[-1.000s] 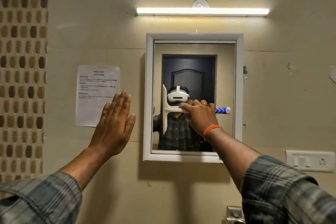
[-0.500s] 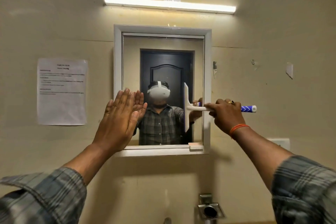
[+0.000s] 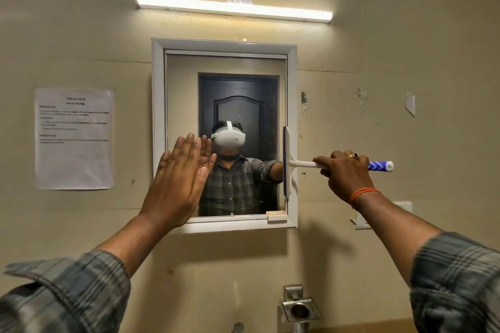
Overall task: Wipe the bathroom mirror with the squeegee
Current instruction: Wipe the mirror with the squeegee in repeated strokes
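The right hand (image 3: 347,174) is gripping the squeegee (image 3: 288,162) handle, blade upright at the mirror's (image 3: 184,105) right edge. The left hand (image 3: 180,176), fingers straight, is bracing flat; pressing the blade evenly should be avoiding streaks.

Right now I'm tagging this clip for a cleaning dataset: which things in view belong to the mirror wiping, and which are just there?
In the job:
mirror
squeegee, blade upright at the mirror's right edge
right hand, gripping the squeegee handle
left hand, flat at the mirror's lower left

Just there:
notice on the wall
light
switch plate
metal holder
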